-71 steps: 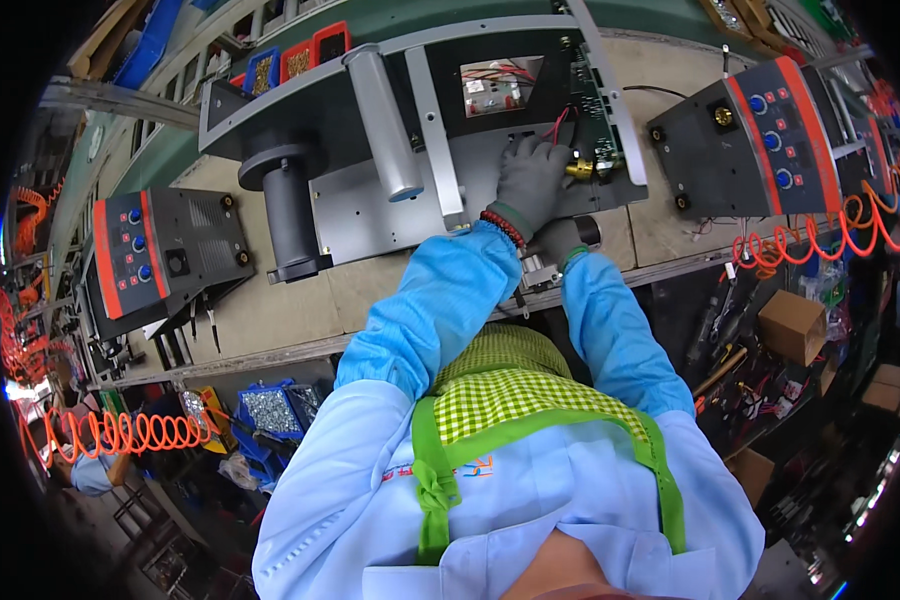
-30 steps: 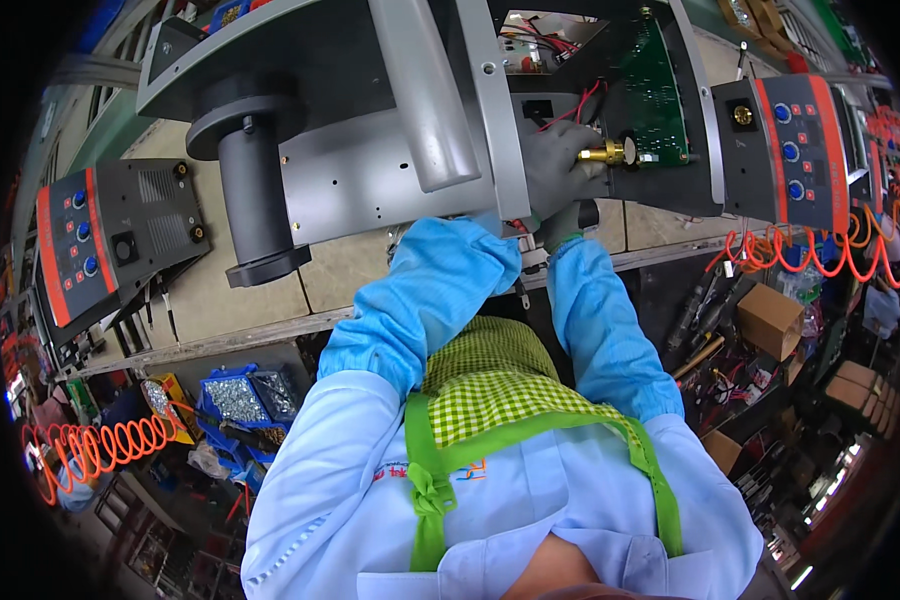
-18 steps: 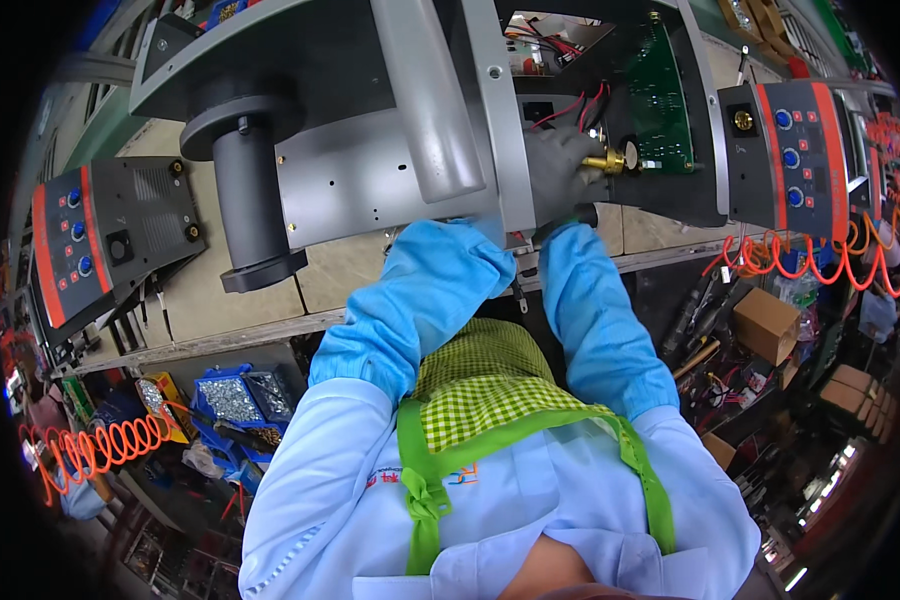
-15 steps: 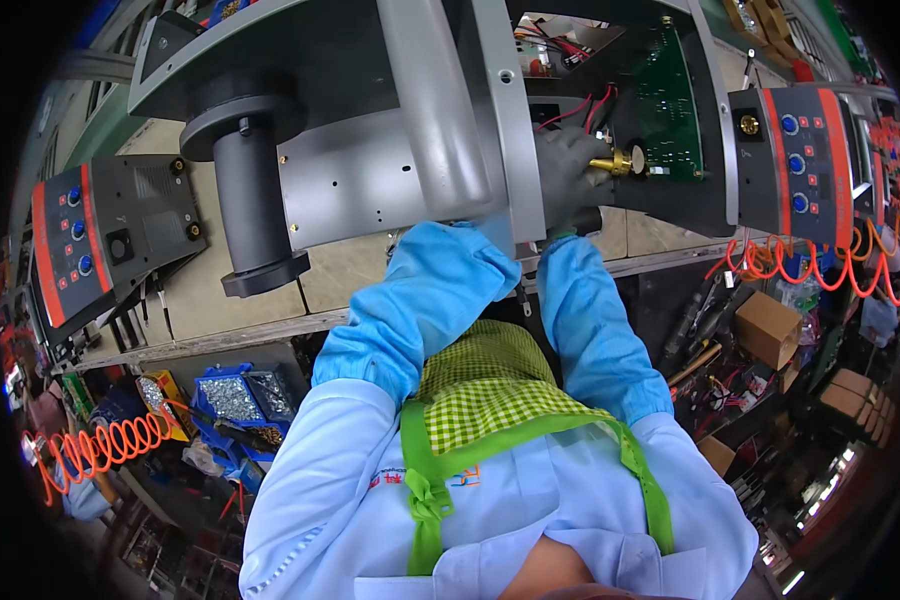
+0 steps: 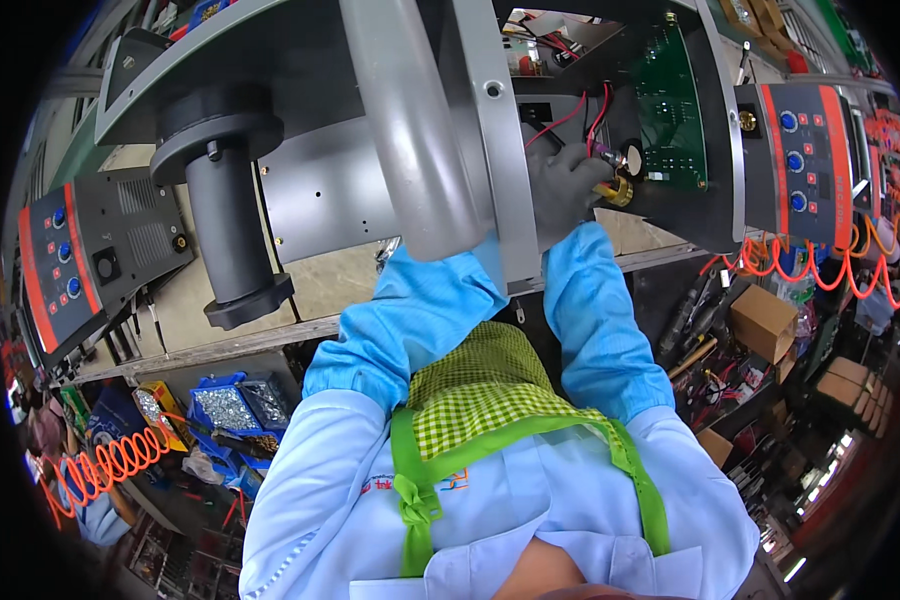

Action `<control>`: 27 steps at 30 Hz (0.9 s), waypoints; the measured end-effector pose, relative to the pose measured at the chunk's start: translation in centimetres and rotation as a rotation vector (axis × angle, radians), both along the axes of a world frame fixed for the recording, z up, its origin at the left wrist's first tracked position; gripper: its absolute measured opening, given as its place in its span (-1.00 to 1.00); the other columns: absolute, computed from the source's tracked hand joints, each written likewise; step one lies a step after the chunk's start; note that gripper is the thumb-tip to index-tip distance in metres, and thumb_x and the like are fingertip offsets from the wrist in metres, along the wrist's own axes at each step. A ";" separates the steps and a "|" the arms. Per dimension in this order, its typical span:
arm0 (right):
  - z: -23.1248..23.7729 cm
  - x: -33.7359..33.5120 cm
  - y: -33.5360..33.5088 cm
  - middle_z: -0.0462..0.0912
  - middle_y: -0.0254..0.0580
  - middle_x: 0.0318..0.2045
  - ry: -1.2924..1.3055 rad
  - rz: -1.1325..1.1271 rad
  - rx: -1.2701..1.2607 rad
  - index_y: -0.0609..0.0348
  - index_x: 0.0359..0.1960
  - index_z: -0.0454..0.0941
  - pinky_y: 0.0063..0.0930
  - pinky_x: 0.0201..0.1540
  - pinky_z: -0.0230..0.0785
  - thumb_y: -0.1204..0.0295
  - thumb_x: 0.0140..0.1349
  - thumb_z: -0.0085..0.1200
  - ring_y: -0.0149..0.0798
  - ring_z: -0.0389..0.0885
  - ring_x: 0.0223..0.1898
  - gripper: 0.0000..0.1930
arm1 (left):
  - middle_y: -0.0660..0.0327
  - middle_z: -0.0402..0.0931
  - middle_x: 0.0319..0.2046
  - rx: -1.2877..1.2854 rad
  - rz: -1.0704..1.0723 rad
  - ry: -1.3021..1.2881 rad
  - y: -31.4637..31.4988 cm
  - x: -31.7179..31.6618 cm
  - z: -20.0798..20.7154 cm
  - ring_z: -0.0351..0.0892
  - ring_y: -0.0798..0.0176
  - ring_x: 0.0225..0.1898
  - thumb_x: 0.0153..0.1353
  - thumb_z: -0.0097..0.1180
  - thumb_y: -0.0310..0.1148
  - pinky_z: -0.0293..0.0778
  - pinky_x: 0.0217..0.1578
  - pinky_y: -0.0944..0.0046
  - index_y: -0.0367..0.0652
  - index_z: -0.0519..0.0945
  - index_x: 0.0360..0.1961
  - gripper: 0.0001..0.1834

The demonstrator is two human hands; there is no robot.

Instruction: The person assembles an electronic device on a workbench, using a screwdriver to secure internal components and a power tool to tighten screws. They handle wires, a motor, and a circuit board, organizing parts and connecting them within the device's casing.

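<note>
In the head view, the change is happening at 2 o'clock. A moment ago the brass fitting (image 5: 620, 190) was lying almost level over the pale round-faced part (image 5: 633, 157); now it is sitting lower and tilting, and the two are showing apart. To my judgement, this is meaning that the fitting is being handled loose and is not yet seated.

The gloved left hand (image 5: 566, 185), as it seems from the arm, is reaching behind the silver post, and its grip is closing around the fitting. The right hand is hiding; only its blue sleeve (image 5: 605, 320) is showing, so I cannot tell its grip.

Now I am counting. One open cabinet (image 5: 494, 150) is standing at 12 o'clock on the tabletop (image 5: 325, 282). It is carrying one grey tube (image 5: 410, 130), one black spool holder (image 5: 228, 220) at 10 o'clock, and one green circuit board (image 5: 672, 110) between 1 and 2 o'clock. At least two red wires (image 5: 599, 115) are hanging near the glove. Two grey-and-red boxes are showing clearly, one at 9 o'clock (image 5: 135, 225) and one at 2 o'clock (image 5: 828, 150), each bearing three blue knobs (image 5: 790, 121). One orange coiled hose (image 5: 120, 457) is hanging at 8 o'clock.
</note>
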State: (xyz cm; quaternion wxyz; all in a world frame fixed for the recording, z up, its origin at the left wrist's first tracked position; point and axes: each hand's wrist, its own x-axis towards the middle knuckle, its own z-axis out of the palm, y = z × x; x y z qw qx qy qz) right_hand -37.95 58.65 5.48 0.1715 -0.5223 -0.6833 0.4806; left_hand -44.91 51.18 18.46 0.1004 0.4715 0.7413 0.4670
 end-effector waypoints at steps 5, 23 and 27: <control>-0.1 -0.1 0.2 0.61 0.05 -0.13 -0.005 0.037 -0.055 0.30 0.08 0.42 -0.33 -0.07 0.44 0.32 0.26 0.01 -0.04 0.60 -0.10 -0.59 | 0.15 0.55 -0.29 0.199 0.006 -0.119 -0.1 -1.0 -0.9 0.58 0.05 -0.28 -0.09 0.33 -0.47 0.51 -0.24 0.12 -0.11 0.57 -0.20 -0.65; 3.4 1.9 -0.7 0.62 0.05 -0.14 -0.079 0.415 -0.107 0.29 0.07 0.43 -0.33 -0.07 0.43 0.31 0.28 0.02 -0.03 0.61 -0.10 -0.61 | 0.03 0.57 -0.30 0.106 0.014 -0.455 1.7 -1.3 1.4 0.61 0.07 -0.25 -0.06 0.39 -0.35 0.56 -0.26 0.16 -0.17 0.64 -0.23 -0.67; 9.5 7.2 -3.3 0.62 0.00 -0.16 0.026 0.400 -0.057 0.30 0.06 0.43 -0.36 -0.07 0.42 0.35 0.29 0.00 -0.10 0.60 -0.12 -0.63 | 0.01 0.53 -0.31 0.131 0.018 -0.295 1.7 -1.0 1.4 0.60 -0.01 -0.33 -0.02 0.35 -0.36 0.56 -0.28 0.12 -0.13 0.64 -0.24 -0.72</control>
